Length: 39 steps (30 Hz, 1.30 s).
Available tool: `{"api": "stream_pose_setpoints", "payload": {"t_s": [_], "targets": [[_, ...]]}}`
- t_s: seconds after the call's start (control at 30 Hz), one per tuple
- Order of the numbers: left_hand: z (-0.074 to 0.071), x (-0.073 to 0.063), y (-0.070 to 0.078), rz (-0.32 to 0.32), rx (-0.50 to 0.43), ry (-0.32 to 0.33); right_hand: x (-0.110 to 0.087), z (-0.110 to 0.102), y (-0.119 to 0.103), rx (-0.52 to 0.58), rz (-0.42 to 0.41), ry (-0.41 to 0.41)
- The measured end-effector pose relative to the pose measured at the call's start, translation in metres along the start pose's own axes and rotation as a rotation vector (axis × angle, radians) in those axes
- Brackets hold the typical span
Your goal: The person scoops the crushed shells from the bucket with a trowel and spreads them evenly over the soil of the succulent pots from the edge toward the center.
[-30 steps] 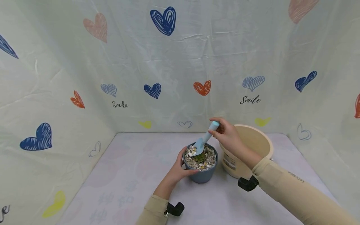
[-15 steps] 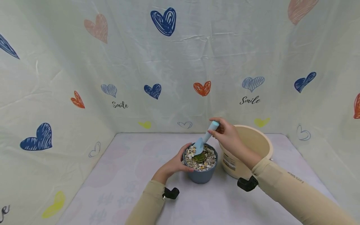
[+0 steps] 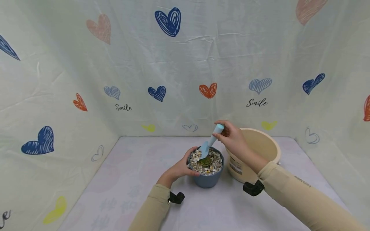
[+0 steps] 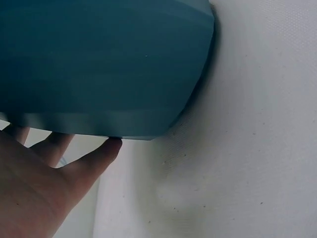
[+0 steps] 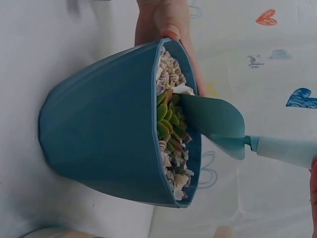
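A blue-grey flower pot stands upright on the table, filled with small pale stones and shells around a green succulent. My left hand grips the pot's left side, its thumb at the near rim; in the left wrist view fingers touch the pot wall. My right hand pinches the handle of a light-blue trowel between thumb and fingers. The trowel slants down, its blade over the far left part of the stones, beside the succulent. In the right wrist view the blade's tip reaches behind the leaves.
A beige bucket stands just right of the pot, partly behind the right forearm. The pale table ends at a back curtain printed with hearts. Small dark specks lie on the table beside the pot.
White stones that lay on the trowel blade are off it now, among those in the pot. The left wrist and forearm have swung left and up while that hand stays on the pot.
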<state>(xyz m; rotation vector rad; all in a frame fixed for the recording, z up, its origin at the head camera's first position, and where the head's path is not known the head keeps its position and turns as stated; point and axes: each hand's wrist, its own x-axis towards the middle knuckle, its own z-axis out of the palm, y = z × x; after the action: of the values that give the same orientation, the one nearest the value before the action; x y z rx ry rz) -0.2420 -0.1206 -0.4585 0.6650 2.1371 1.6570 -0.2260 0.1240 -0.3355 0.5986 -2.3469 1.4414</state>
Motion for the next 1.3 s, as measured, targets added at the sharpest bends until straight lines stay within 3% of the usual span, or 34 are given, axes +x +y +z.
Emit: {"api": "stream_pose_setpoints", "payload": {"t_s": [0.7, 1.3], "targets": [[0.007, -0.006, 0.003, 0.000, -0.033, 0.022, 0.002, 0.004, -0.013, -0.017, -0.036, -0.005], [0.017, -0.013, 0.002, -0.009, -0.073, 0.109, 0.002, -0.001, -0.015, -0.033, -0.057, 0.007]]}}
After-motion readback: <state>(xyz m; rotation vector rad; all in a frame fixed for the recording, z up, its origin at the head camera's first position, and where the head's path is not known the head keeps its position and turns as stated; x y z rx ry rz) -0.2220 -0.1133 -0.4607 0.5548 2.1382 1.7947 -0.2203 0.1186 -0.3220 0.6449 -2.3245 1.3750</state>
